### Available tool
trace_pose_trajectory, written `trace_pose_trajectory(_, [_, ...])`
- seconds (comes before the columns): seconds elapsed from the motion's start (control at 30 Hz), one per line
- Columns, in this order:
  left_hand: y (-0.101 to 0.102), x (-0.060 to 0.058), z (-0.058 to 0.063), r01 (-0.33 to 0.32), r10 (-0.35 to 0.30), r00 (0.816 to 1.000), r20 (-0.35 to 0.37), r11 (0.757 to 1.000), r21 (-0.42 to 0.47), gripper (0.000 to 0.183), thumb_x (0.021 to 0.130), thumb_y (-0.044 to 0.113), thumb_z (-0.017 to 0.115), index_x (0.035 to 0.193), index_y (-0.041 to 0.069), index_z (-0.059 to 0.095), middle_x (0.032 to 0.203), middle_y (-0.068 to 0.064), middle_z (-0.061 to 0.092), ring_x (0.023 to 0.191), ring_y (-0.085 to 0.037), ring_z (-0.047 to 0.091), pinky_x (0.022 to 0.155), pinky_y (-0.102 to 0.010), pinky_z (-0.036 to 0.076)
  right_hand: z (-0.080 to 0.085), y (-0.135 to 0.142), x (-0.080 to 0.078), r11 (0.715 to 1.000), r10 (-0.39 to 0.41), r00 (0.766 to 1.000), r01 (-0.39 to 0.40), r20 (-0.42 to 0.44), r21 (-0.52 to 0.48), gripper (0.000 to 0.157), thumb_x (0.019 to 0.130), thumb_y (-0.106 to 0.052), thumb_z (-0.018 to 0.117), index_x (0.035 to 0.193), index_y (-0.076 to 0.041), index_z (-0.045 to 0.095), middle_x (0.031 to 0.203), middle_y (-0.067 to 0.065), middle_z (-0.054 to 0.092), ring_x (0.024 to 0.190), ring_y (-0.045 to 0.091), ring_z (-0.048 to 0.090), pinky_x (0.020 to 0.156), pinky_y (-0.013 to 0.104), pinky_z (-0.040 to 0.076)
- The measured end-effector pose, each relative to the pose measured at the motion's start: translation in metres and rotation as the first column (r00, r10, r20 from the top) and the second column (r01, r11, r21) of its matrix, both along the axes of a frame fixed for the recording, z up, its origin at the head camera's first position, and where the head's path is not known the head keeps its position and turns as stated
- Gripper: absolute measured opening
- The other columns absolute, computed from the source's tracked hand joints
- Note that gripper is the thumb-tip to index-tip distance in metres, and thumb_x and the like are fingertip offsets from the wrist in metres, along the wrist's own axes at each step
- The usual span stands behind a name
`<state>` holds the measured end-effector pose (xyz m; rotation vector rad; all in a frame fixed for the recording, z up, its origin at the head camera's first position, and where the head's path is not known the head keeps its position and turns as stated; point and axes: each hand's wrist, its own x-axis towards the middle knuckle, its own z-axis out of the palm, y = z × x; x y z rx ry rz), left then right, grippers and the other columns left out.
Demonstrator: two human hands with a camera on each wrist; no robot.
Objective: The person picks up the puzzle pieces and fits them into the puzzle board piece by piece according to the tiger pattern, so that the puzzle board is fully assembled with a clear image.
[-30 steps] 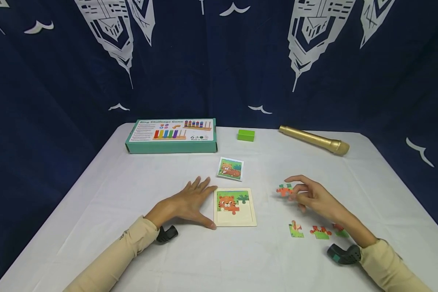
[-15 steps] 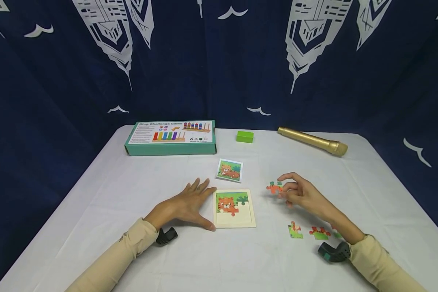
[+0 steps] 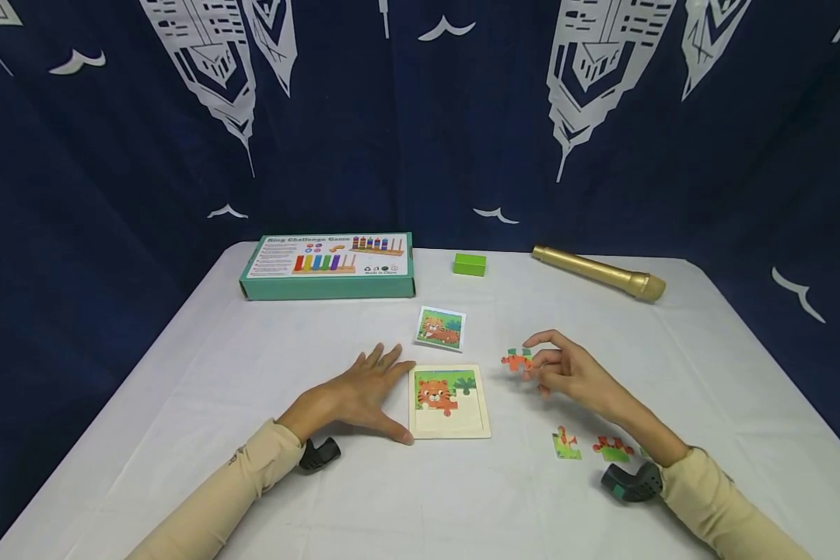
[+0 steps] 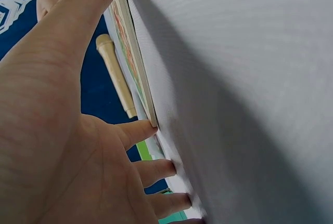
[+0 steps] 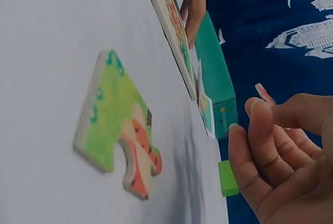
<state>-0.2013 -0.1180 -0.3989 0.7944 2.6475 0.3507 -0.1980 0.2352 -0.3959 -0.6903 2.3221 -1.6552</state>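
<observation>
In the head view my left hand [image 3: 357, 393] lies with fingers spread beside a square wooden puzzle board [image 3: 455, 426]. Its thumb touches the board's near left corner and its index fingertip the far left corner. Tiger-face and green pieces [image 3: 435, 389] fill the upper part of the board; bare wood shows below. To the right, my right hand [image 3: 577, 377] pinches an orange-striped puzzle piece [image 3: 516, 361] above the table. Its fingers partly hide that piece in the right wrist view, where a sliver of the puzzle piece [image 5: 265, 94] shows past the fingertips.
Loose puzzle pieces [image 3: 566, 443] lie near my right forearm, one partly covered by it. A tiger picture card [image 3: 441, 327] sits behind the board. Farther back are a green game box [image 3: 329, 288], a green block [image 3: 470, 265] and a gold microphone [image 3: 598, 273].
My right hand has moved left toward the board, carrying the pinched puzzle piece. The left hand has stayed at the board's edge.
</observation>
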Motion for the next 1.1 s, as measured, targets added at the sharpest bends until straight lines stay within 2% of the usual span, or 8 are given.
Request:
trace_pose_trajectory(0.3, [0.0, 0.0, -0.001, 0.002, -0.002, 1.0, -0.003, 1.0, -0.001, 0.115, 0.063, 0.068, 0.076, 0.153, 0.017, 0.024, 0.161, -0.013, 0.005, 0.146, -0.037, -0.003, 0.117, -0.054, 0.004, -0.001, -0.01, -0.002, 0.999, 0.027, 1.0, -0.027, 0.006, -0.025, 0.04, 0.09, 0.011, 0.049, 0.128, 0.005, 0.038, 0.093, 0.031, 0.06, 0.066, 0.021, 0.06, 0.058, 0.032, 0.054])
trace_pose_trajectory(0.5, [0.0, 0.0, 0.0, 0.0, 0.0, 1.0, -0.004, 1.0, 0.009, 0.115, 0.063, 0.067, 0.077, 0.152, 0.016, 0.025, 0.161, -0.014, 0.006, 0.146, -0.038, -0.002, 0.116, -0.055, 0.004, 0.0, -0.017, -0.002, 1.0, 0.017, 0.999, -0.017, 0.036, 0.014, 0.041, 0.09, 0.009, 0.051, 0.129, 0.006, 0.039, 0.097, 0.03, 0.062, 0.07, 0.025, 0.062, 0.062, 0.034, 0.055])
trace_pose_trajectory(0.87, [0.0, -0.001, -0.002, 0.011, -0.011, 1.0, -0.009, 1.0, 0.003, 0.115, 0.064, 0.067, 0.076, 0.153, 0.014, 0.024, 0.16, -0.015, 0.005, 0.146, -0.039, -0.002, 0.116, -0.056, 0.005, -0.007, -0.028, -0.004, 0.995, 0.1, 0.994, -0.099, 0.045, -0.014, 0.038, 0.09, 0.01, 0.049, 0.126, 0.007, 0.04, 0.095, 0.032, 0.062, 0.072, 0.031, 0.064, 0.064, 0.037, 0.056])
trace_pose_trajectory(1.1, [0.0, -0.001, -0.001, 0.002, -0.002, 1.0, -0.002, 1.0, 0.002, 0.115, 0.064, 0.066, 0.076, 0.153, 0.014, 0.024, 0.16, -0.015, 0.005, 0.146, -0.038, -0.002, 0.117, -0.055, 0.004, -0.01, -0.036, -0.004, 0.992, 0.124, 0.989, -0.124, 0.082, -0.01, 0.037, 0.091, 0.006, 0.053, 0.126, 0.008, 0.04, 0.095, 0.024, 0.062, 0.07, 0.023, 0.064, 0.061, 0.036, 0.057])
